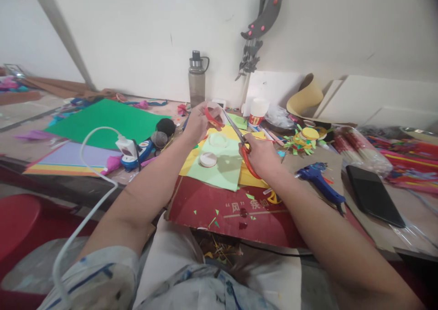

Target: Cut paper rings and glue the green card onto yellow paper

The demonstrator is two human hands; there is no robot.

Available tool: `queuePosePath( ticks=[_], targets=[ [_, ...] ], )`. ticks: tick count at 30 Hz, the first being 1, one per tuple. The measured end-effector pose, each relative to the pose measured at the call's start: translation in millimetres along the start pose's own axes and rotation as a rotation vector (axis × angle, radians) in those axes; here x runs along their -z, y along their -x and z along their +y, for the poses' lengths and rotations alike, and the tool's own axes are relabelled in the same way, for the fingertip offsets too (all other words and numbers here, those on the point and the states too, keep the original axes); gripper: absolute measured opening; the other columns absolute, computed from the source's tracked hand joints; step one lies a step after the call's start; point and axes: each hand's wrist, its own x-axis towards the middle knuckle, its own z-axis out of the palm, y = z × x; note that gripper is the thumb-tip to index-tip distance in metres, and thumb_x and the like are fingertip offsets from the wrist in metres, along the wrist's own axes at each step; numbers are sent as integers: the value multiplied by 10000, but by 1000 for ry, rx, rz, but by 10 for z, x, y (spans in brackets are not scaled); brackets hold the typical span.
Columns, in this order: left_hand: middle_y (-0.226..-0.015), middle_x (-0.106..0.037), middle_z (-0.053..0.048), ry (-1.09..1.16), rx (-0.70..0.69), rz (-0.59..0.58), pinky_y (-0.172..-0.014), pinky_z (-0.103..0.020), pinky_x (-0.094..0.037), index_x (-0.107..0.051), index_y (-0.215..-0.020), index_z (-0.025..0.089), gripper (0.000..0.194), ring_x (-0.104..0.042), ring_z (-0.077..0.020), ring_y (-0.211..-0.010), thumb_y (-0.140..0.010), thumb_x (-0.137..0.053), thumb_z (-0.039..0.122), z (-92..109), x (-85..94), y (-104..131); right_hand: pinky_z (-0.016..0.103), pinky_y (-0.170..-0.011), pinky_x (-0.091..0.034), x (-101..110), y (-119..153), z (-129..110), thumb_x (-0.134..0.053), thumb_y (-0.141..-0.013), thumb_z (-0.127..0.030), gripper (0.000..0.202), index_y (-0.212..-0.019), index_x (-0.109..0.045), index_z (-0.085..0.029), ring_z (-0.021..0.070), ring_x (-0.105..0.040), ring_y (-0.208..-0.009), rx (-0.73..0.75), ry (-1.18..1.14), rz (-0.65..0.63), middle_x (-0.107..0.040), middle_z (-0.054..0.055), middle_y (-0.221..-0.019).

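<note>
In my left hand (pixel 198 123) is a clear round plastic piece with a red band (pixel 214 118), held up above the papers. My right hand (pixel 262 155) grips orange-handled scissors (pixel 236 129), whose blades point up and left to the edge of that piece. Below lie light green paper (pixel 226 170) and yellow paper (pixel 251 177) on a red board (pixel 212 205). A round white lid (pixel 208 160) and a clear round piece (pixel 218 140) rest on the green sheet.
A grey bottle (pixel 197 81) and paper cup (pixel 258 111) stand behind. On the right are a blue glue gun (pixel 320 182), a phone (pixel 374 196) and a yellow-green craft (pixel 308 139). A white cable (pixel 85 209) and blue power socket (pixel 137 155) are at left.
</note>
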Motion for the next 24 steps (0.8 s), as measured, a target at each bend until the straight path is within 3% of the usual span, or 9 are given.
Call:
queuePosePath(
  ticks=[6,20,24],
  targets=[
    [-623,-668,0,-9,67,-128,-491,-239,-515,-599,-798,161,457,-651,-127,-507,-722,-875,517,-55,-23,26,328,-724,-402,-42,-11,33,-432,-1028,-358,348,-1262,-619,-182,290,-679,-942,52,-9,41,-754,153,-1069],
    [-630,-654,1,66,36,-233,-460,-237,-493,-620,-779,148,424,-660,-138,-504,-723,-886,473,-29,22,8,322,-686,-383,11,-4,4,-436,-1018,-293,350,-1279,-640,-180,292,-682,-888,34,30,16,-768,144,-1007],
    [-655,-650,6,36,65,-197,-456,-229,-486,-593,-778,155,427,-668,-131,-531,-717,-881,464,-23,8,6,318,-688,-390,21,-5,-5,-432,-1019,-279,349,-1272,-645,-168,287,-683,-893,21,25,3,-769,149,-1007]
  ],
)
